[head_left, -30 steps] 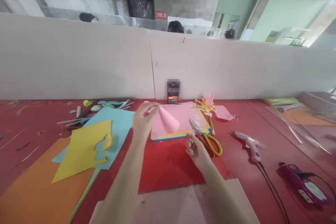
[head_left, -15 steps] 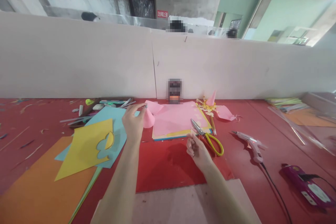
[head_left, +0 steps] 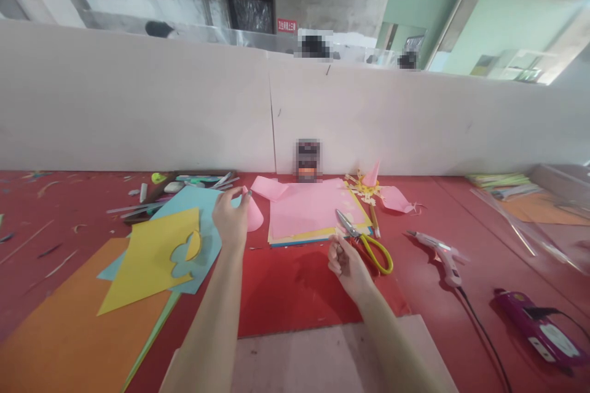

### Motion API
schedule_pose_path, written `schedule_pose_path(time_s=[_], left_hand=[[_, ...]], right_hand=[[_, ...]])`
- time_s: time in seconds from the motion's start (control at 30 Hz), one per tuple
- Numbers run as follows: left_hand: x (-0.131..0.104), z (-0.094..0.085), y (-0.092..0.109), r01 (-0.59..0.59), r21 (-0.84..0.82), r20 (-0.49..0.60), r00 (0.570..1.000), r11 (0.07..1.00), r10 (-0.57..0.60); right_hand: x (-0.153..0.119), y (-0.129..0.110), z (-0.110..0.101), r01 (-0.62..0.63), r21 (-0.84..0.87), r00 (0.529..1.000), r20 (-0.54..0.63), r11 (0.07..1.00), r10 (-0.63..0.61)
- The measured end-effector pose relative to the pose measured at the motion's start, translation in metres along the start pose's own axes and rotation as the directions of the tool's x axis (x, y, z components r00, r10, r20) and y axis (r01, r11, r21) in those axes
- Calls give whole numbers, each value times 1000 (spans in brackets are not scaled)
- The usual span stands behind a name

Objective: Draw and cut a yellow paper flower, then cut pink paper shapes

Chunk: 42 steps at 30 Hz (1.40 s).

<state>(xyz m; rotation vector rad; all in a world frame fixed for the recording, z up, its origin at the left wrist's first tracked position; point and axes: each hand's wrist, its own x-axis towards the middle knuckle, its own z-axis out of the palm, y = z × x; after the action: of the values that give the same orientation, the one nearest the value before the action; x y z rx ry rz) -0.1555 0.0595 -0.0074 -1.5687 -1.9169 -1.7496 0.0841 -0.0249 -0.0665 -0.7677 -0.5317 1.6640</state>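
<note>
My left hand (head_left: 230, 216) is closed at the upper part of a pink paper cone (head_left: 255, 216), its thumb and fingers near the tip. The cone's wide end points down, beside the stack of pink paper (head_left: 304, 212). My right hand (head_left: 345, 263) hovers above the red mat (head_left: 286, 295) with curled fingers, thumb and index pressed together; what they hold, if anything, is too small to make out. Just beyond it, yellow-handled scissors (head_left: 380, 253) lie partly on the paper stack. Another pink cone (head_left: 371, 174) stands on yellow cut paper at the back.
To the right lie a pink glue gun (head_left: 440, 252) with its cord and a purple device (head_left: 539, 328). On the left are yellow paper (head_left: 147, 264) with a cutout, blue and orange sheets, and a tray of tools (head_left: 203, 179). A white partition (head_left: 184, 104) closes off the back.
My left hand has shifted slightly left and down, and the pink cone has moved left with it. My right hand has stayed almost still.
</note>
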Motion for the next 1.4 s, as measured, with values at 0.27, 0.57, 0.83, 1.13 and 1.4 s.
schedule_pose_path(time_s=[0.27, 0.57, 0.83, 1.13, 1.4], left_hand=[[-2, 2, -7, 15, 4, -16, 1000, 1000, -14], [-2, -1, 5, -22, -35, -63, 998, 999, 19], [-25, 12, 53, -150, 5, 349, 927, 989, 139], [-82, 37, 59, -461, 217, 931, 364, 861, -40], [-81, 38, 59, -506, 252, 931, 359, 825, -64]], right_hand=[[-1, -2, -1, 115, -148, 992, -38, 982, -122], [1, -16, -17, 257, -710, 862, -139, 656, -488], [-10, -31, -47, -11, -992, 786, 68, -124, -614], [-26, -37, -77, -50, -924, 834, 170, -378, -524], [-19, -28, -75, -67, -935, 795, 160, -347, -585]])
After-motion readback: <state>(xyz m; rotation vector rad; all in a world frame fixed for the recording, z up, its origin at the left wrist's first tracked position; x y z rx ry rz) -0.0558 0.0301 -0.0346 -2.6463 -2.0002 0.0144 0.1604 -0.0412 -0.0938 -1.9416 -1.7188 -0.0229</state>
